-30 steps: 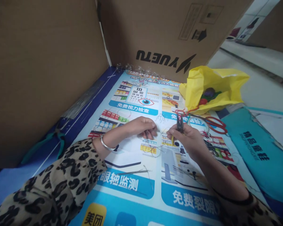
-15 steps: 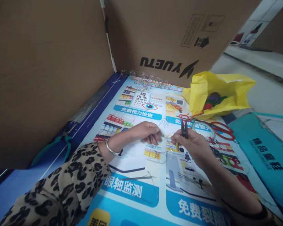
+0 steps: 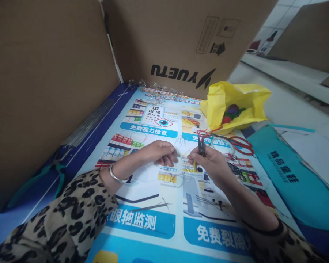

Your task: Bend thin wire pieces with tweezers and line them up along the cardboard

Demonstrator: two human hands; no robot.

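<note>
Here we are over the poster (image 3: 131,239), both hands close together above its middle with thin wire (image 3: 184,157) between them. The right hand (image 3: 210,160) is closed around the pliers (image 3: 201,145), nose pointing away from the body, yellow handle peeping out below; tucked like that, they probably leave the thumb and forefinger free to pinch, and those two meet right at the wire. Over to the left hand (image 3: 166,153): fingers curled in, apart from the right, perhaps steadying the far end, though I cannot tell whether they grip it; the strand is too fine. The red-handled scissors (image 3: 241,146) lie beyond the right hand, near the yellow bag (image 3: 215,106), likely parked within reach. Far left, the teal-handled pliers (image 3: 60,177) rest out of the way, beside a bundle of straight wires (image 3: 83,129).
</note>
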